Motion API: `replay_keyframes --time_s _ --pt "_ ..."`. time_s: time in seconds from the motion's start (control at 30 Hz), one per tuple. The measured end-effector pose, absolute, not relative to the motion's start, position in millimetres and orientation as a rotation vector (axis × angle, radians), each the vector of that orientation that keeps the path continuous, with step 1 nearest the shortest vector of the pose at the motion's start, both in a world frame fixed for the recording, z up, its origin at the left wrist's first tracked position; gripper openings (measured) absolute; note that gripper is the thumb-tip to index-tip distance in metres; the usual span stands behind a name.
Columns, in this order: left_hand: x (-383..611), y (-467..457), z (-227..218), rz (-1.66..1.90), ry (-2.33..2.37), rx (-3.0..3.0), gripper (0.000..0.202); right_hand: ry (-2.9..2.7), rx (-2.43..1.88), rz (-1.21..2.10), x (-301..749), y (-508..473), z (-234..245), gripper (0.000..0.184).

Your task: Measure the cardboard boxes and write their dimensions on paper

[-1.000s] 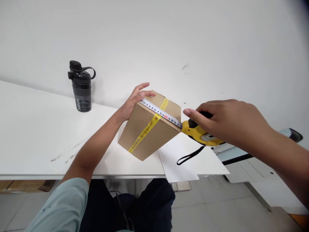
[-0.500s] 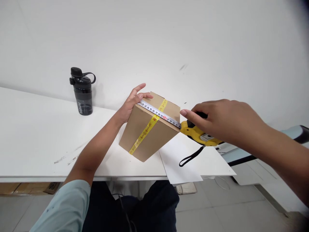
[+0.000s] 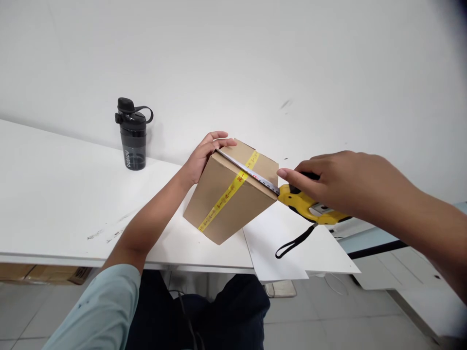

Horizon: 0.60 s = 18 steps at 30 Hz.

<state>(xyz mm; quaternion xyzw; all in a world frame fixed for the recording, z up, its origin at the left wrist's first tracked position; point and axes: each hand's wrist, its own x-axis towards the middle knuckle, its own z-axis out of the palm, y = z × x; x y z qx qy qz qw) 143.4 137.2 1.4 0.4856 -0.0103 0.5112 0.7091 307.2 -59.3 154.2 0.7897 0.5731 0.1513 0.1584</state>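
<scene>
While the left hand grips the box at its upper left corner, fingers bent over the top, the right hand closes its fingers round the tape; box: tilted, between the hands, over the table; blade: along the top edge, seemingly tipped, best laid flat and taut; hold on blade's end: cannot tell

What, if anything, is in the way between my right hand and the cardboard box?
Only the yellow tape measure held in your right hand: it sits at the right corner of the cardboard box, its blade along the top edge. Nothing else visible stands between.
</scene>
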Motion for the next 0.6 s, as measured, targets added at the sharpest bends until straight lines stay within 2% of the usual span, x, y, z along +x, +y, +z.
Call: replay_keyframes --time_s 0.1,0.2,0.27,0.4,0.6 --pt "145 137 2 1.159 -0.032 1.146 0.026 1.647 2.176 0.44 307 -56 157 0.072" --pt "145 136 1 1.158 -0.004 1.223 0.04 1.641 2.084 0.441 306 -54 159 0.07" --pt "143 136 0 1.159 0.022 1.257 0.043 1.637 2.024 0.448 304 -53 160 0.069" --pt "142 139 -2 1.132 -0.007 1.253 0.034 1.656 1.978 0.454 303 -49 161 0.067" --pt "143 141 1 1.108 -0.044 1.239 0.021 1.637 2.023 0.417 303 -48 162 0.077"
